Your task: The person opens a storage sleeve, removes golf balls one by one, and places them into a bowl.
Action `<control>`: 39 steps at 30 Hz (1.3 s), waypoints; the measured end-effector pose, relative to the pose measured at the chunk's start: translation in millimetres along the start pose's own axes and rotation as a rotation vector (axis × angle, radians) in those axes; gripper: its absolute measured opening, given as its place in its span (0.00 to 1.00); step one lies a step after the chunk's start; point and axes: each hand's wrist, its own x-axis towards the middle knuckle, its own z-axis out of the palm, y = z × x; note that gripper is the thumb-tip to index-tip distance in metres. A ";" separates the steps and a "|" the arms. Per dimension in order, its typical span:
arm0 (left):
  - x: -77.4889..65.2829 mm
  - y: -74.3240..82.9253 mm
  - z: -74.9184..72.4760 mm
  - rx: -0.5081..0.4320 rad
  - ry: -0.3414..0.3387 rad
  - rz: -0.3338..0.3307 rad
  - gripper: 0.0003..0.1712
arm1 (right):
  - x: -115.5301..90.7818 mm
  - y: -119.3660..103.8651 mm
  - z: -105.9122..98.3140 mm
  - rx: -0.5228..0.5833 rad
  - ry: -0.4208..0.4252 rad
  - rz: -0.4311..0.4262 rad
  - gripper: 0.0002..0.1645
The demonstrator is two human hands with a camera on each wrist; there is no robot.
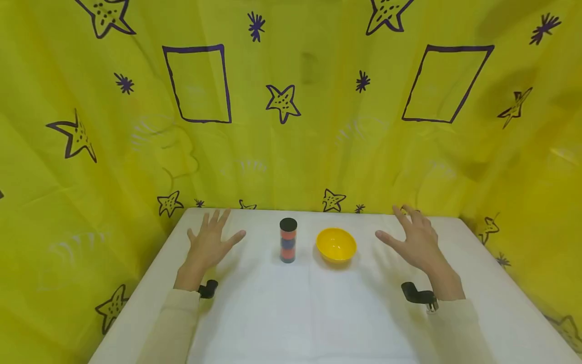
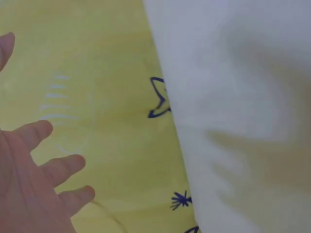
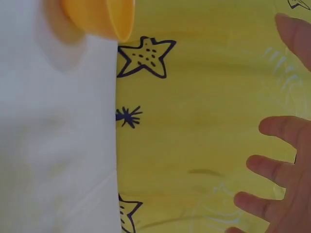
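Observation:
A clear cylindrical container with a black lid (image 1: 288,240) stands upright near the middle of the table; red and dark blue round shapes show inside it. Right of it sits a yellow bowl (image 1: 336,245), its inside facing up; part of this bowl (image 3: 99,17) also shows at the top of the right wrist view. My left hand (image 1: 206,246) is held over the table left of the container, fingers spread, touching nothing. On the other side, my right hand (image 1: 416,240) hovers right of the bowl, fingers apart and holding nothing.
The white table (image 1: 291,313) lies under both hands. A yellow curtain (image 1: 318,151) printed with dark stars and frames hangs behind it and along both sides. Each wrist carries a small black device, such as the right wrist's camera (image 1: 417,293).

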 end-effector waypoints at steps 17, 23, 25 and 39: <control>14.7 49.7 24.4 -0.460 0.043 0.084 0.28 | -9.2 -9.0 18.9 0.182 -0.098 -0.159 0.30; 15.1 57.7 49.8 -0.487 -0.026 0.092 0.30 | -6.1 -12.2 26.2 0.202 -0.083 -0.174 0.27; 14.1 60.5 59.1 -0.495 -0.065 0.096 0.34 | -5.4 -11.1 26.4 0.188 -0.080 -0.187 0.26; 13.0 82.2 92.5 -0.568 -0.144 0.141 0.33 | -6.5 -2.2 13.3 0.136 -0.060 -0.177 0.25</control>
